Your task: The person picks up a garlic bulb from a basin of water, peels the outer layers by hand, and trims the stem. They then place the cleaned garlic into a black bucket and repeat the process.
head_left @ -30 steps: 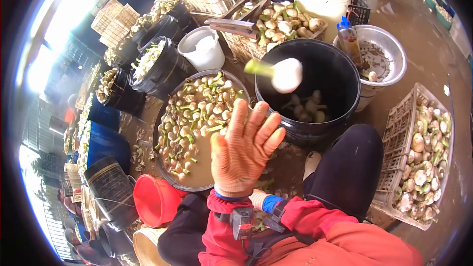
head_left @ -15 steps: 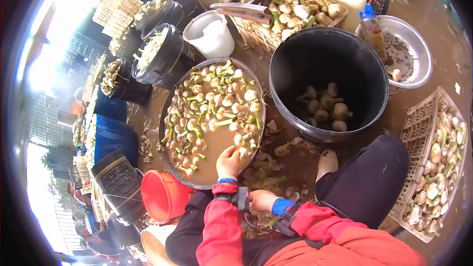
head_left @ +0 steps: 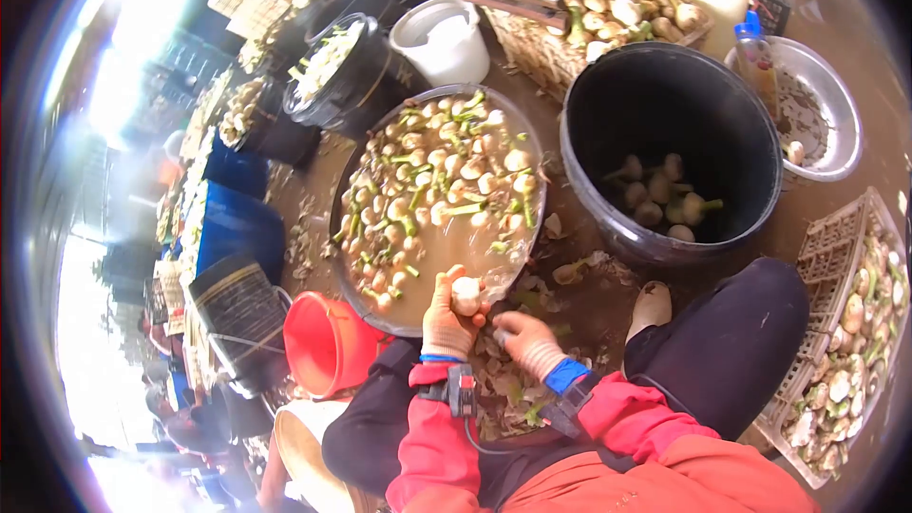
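My left hand (head_left: 448, 316) is closed around a whitish garlic bulb (head_left: 465, 295) over the near rim of a wide round tub (head_left: 535, 256). Close on its right, my right hand (head_left: 528, 339) has its fingers curled together. Something small and greyish shows at those fingertips, too blurred to name. Muddy water fills the tub, where many garlic bulbs (head_left: 439, 157) with green stem stubs float, mostly on the far and left sides. Beyond my right hand stands a big black bucket (head_left: 608, 214) with several bulbs at its bottom.
A red bucket (head_left: 328, 347) stands left of my knees. At right is a plastic crate (head_left: 807, 318) heaped with bulbs; behind the black bucket, a metal basin (head_left: 845, 138) and a bottle (head_left: 757, 66). A white bucket (head_left: 442, 43) stands behind the tub. Peelings (head_left: 508, 380) litter the ground.
My left hand has come up from the water with a garlic bulb in it. My right hand has moved up beside it. The whole view has shifted slightly.
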A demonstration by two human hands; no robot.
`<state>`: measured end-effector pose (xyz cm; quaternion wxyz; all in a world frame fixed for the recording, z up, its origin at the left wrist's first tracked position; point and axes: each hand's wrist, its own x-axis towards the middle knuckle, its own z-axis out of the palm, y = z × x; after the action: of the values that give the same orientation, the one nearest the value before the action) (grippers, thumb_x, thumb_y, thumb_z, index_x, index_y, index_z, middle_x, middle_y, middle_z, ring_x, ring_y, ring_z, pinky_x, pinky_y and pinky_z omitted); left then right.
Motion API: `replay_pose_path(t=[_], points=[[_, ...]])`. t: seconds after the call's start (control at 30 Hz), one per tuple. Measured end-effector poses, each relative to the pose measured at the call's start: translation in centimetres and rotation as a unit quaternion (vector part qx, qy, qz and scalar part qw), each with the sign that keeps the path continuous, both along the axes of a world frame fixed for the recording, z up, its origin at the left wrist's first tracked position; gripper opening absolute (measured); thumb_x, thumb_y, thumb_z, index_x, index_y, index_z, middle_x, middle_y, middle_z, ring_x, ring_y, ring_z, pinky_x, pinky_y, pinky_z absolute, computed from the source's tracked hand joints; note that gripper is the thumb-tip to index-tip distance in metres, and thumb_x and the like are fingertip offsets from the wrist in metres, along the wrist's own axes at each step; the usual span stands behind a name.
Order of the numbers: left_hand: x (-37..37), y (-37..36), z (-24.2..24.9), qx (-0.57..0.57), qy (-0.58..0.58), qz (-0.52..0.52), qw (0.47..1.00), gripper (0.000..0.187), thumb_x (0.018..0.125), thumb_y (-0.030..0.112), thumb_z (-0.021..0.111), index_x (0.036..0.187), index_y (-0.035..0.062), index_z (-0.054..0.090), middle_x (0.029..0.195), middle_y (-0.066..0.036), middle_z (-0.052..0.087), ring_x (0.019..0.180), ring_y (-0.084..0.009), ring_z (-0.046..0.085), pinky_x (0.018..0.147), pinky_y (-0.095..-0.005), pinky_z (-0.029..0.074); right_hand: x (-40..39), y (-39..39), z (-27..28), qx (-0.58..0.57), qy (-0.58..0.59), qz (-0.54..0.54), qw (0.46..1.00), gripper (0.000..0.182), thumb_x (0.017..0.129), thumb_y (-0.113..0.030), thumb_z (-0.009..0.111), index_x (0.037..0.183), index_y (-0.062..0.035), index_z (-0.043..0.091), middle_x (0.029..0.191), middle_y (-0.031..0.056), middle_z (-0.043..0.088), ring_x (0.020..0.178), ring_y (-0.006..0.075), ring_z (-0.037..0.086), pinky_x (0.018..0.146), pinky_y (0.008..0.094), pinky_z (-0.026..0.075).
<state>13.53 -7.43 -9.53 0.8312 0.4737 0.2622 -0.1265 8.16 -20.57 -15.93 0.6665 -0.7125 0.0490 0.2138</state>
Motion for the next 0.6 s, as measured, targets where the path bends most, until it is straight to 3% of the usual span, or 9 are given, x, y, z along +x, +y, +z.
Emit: replay_pose_path(t=[0.07, 0.13, 0.23, 0.27, 0.37, 0.43, 0.47, 0.53, 0.6], points=[[-2.9, -0.2, 2.4, -0.058, -0.002, 0.075, 0.995, 0.042, 0.092, 0.045, 0.047, 0.121, 0.0163, 0.047, 0.097, -0.015, 0.06, 0.06, -0.0246, 0.058, 0.043, -0.0267, 0.046, 0.3, 0.1, 0.8, 0.064, -0.022, -0.094, 0.993, 0.029, 0.081, -0.012, 0.064, 0.11, -0.0066, 0.061, 0.1, 0.0128, 0.065, 0.093, 0.0206, 0.063, 0.082, 0.029, 0.047], [-5.9, 0.0, 3.8, -0.125, -0.051, 0.066, 0.989, 0.041, 0.09, 0.038, 0.053, 0.121, 0.0124, 0.047, 0.101, -0.012, 0.059, 0.067, -0.0242, 0.06, 0.05, -0.0291, 0.048, 0.6, -0.4, 2.8, 0.168, -0.027, -0.121, 0.978, 0.032, 0.081, 0.002, 0.061, 0.113, -0.0023, 0.058, 0.104, 0.0097, 0.064, 0.098, 0.016, 0.059, 0.085, 0.0271, 0.047], [-9.3, 0.2, 4.1, -0.167, -0.122, 0.04, 0.977, 0.046, 0.088, 0.024, 0.06, 0.129, 0.0132, 0.041, 0.112, -0.012, 0.056, 0.088, -0.0246, 0.061, 0.069, -0.031, 0.049, 0.1, -0.7, 5.2, 0.231, -0.058, -0.113, 0.965, 0.033, 0.082, 0.001, 0.062, 0.115, -0.0002, 0.057, 0.102, 0.0063, 0.063, 0.096, 0.013, 0.058, 0.086, 0.025, 0.046], [-10.1, 0.0, 4.0, -0.161, -0.117, 0.049, 0.979, 0.043, 0.087, 0.021, 0.061, 0.125, 0.0117, 0.045, 0.107, -0.011, 0.058, 0.085, -0.0228, 0.062, 0.066, -0.0288, 0.05, -0.1, -0.8, 6.0, 0.25, -0.064, -0.089, 0.962, 0.034, 0.082, 0.002, 0.061, 0.116, -0.0005, 0.057, 0.103, 0.007, 0.063, 0.097, 0.0134, 0.058, 0.086, 0.0254, 0.046], [-11.7, 0.9, 2.2, -0.184, -0.093, 0.07, 0.976, 0.035, 0.091, 0.032, 0.054, 0.12, 0.0117, 0.051, 0.107, -0.012, 0.06, 0.08, -0.0212, 0.062, 0.059, -0.026, 0.049, -1.0, -0.6, 6.7, 0.26, -0.074, -0.039, 0.962, 0.035, 0.082, 0.003, 0.06, 0.116, -0.0008, 0.057, 0.105, 0.0085, 0.063, 0.098, 0.0143, 0.058, 0.087, 0.026, 0.046], [-12.0, 0.5, 1.8, -0.239, -0.02, 0.094, 0.966, 0.05, 0.086, 0.057, 0.048, 0.108, 0.013, 0.058, 0.089, -0.009, 0.064, 0.062, -0.0185, 0.059, 0.043, -0.0237, 0.044, -1.5, -0.2, 6.9, 0.254, -0.079, -0.015, 0.964, 0.034, 0.082, 0.004, 0.06, 0.115, -0.0011, 0.058, 0.105, 0.0096, 0.064, 0.098, 0.0153, 0.059, 0.087, 0.0261, 0.046], [-12.2, 0.3, 1.7, -0.24, -0.022, 0.095, 0.966, 0.05, 0.086, 0.057, 0.048, 0.108, 0.013, 0.058, 0.089, -0.009, 0.064, 0.062, -0.0185, 0.059, 0.043, -0.0237, 0.044, -1.7, 0.0, 7.0, 0.253, -0.08, -0.013, 0.964, 0.034, 0.082, 0.004, 0.06, 0.115, -0.0011, 0.058, 0.105, 0.0096, 0.064, 0.098, 0.0153, 0.059, 0.087, 0.0261, 0.046], [-12.3, -0.3, 1.4, -0.141, 0.063, 0.093, 0.984, 0.066, 0.077, 0.074, 0.041, 0.1, 0.0152, 0.06, 0.078, -0.005, 0.063, 0.051, -0.0175, 0.053, 0.034, -0.0241, 0.038, -1.9, 0.2, 7.3, 0.179, -0.093, 0.009, 0.979, 0.034, 0.082, 0.003, 0.06, 0.116, -0.0012, 0.058, 0.104, 0.0092, 0.064, 0.097, 0.0156, 0.059, 0.086, 0.0254, 0.046], [-12.4, -0.8, 1.2, -0.118, 0.098, 0.123, 0.98, 0.068, 0.074, 0.078, 0.041, 0.096, 0.0163, 0.059, 0.073, -0.005, 0.062, 0.046, -0.017, 0.05, 0.031, -0.024, 0.035, -2.0, 0.1, 8.1, 0.16, -0.071, 0.011, 0.984, 0.034, 0.083, 0.001, 0.059, 0.116, -0.0046, 0.059, 0.103, 0.0088, 0.065, 0.095, 0.015, 0.06, 0.083, 0.0261, 0.047]])
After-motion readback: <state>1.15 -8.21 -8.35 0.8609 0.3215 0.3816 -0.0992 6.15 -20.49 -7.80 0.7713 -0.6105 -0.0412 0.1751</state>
